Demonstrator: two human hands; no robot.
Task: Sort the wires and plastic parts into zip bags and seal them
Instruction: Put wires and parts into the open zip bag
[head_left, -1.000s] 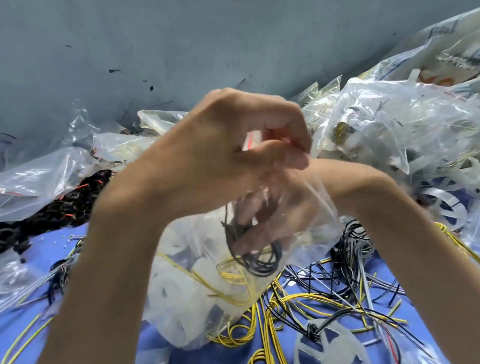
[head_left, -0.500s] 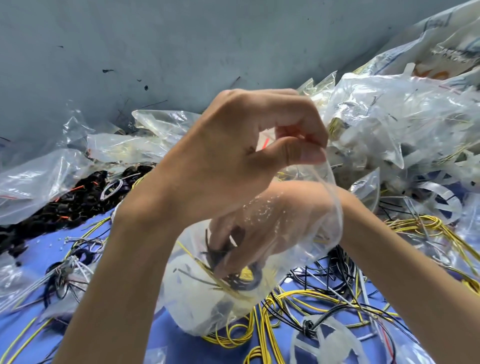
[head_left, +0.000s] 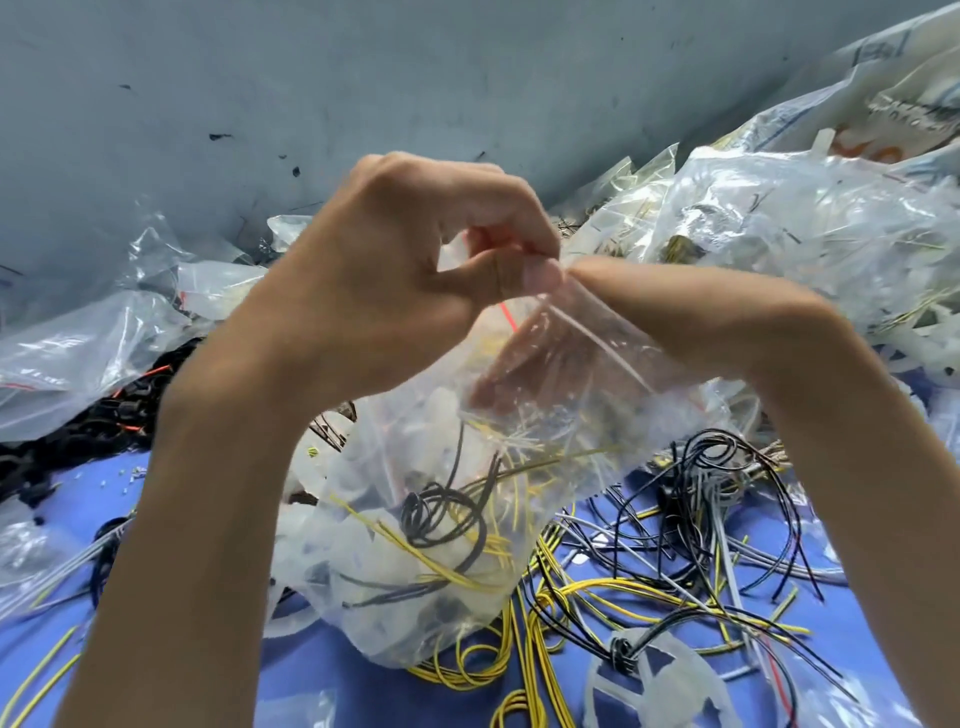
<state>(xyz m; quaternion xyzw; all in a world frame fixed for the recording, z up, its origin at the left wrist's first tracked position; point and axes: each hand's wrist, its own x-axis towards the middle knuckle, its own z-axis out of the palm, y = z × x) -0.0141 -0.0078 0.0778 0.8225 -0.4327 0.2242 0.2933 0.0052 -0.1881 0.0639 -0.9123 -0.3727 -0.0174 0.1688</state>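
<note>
Head view: left hand (head_left: 374, 286) pinches the rim of the floppy clear plastic zip bag (head_left: 395, 597) hanging under its fingertips; right hand (head_left: 675, 317) has fingers loosely straight inside it. Light, slippery film imo, so grab the stiffer zip strip (head_left: 597, 345).

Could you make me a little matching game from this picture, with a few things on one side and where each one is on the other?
Things:
1. black wire coil
2. white plastic wheel
3. left hand

Places:
A. pinches the top edge of the zip bag
B. inside the zip bag
C. lies on the blue table, outside any bag

Pairs: 1-B, 2-C, 3-A
</note>
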